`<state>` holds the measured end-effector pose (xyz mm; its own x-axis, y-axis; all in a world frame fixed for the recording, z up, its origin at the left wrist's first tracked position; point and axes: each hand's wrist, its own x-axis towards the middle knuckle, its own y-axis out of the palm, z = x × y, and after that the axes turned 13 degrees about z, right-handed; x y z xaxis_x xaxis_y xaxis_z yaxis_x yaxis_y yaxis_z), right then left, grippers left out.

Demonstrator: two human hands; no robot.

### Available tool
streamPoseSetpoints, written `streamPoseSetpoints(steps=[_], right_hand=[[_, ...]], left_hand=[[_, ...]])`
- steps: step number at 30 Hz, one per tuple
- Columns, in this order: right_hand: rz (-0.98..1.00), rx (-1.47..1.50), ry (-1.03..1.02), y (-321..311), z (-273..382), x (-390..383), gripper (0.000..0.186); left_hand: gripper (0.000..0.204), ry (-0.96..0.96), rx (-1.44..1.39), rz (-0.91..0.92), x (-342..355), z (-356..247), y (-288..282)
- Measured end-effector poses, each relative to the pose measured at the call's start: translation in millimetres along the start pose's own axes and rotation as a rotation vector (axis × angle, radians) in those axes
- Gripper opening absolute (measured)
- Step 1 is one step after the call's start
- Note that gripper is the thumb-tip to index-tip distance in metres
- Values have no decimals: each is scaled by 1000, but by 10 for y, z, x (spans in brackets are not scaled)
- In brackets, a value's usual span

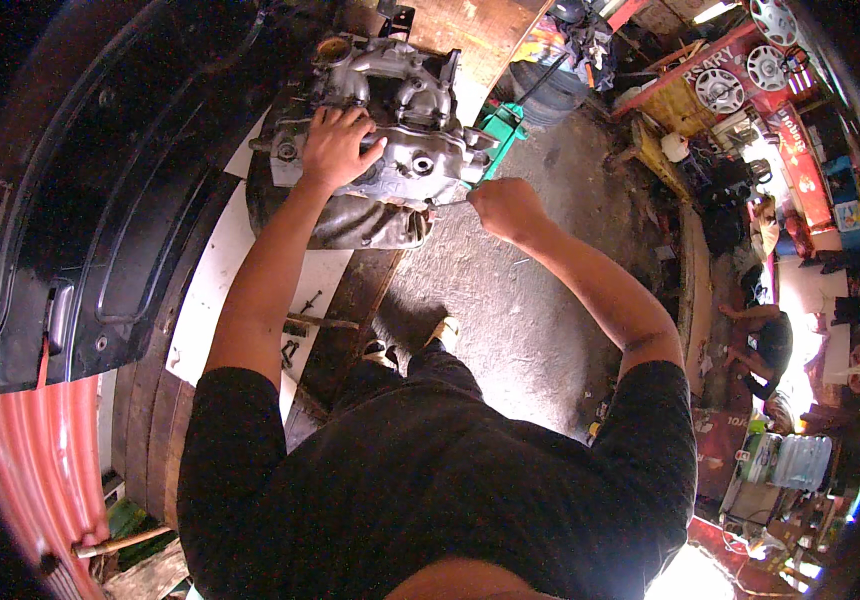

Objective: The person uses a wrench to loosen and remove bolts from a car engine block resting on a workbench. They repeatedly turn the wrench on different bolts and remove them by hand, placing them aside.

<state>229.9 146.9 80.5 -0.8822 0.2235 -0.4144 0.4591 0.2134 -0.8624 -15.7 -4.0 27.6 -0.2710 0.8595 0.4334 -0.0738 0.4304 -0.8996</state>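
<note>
In the head view, the left hand lies palm down at upper left of centre, its fingers slightly spread and the thumb held out to the right. It grips nothing; the fingers rest on the upper face of a grey metal engine. The right hand, just right of the upper centre, is curled into a tight fist, the fingers closed around a thin rod. Only a short length of the rod shows, running left from the fist to the engine's lower right edge; the rest is hidden in the hand.

The engine fills the upper middle of the frame, beneath the left fingers and just left of the right ones. Its long axis runs roughly left to right across the picture. The branched pipes sit on its upper side, a round brownish opening stands at their upper left, and the dark, stained lower part bulges toward the bottom of the frame. Below and left of it, bolts lie on the bench, beside a dark vehicle panel at far left.
</note>
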Motion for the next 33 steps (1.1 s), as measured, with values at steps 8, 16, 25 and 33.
streamPoseSetpoints(steps=[8, 16, 25, 33], right_hand=[[-15, -138, -62, -321, 218, 186, 9], [-30, -155, -92, -483, 222, 351, 9], [16, 53, -198, -716, -36, 528, 16], [-306, 764, 55, -276, -233, 315, 24]], left_hand=[[33, -1, -5, -3, 18, -16, -31], [26, 15, -4, -79, 9, -29, -51], [26, 20, -25, -79, -5, 16, -25], [26, 23, -40, -47, 1, 8, -16]])
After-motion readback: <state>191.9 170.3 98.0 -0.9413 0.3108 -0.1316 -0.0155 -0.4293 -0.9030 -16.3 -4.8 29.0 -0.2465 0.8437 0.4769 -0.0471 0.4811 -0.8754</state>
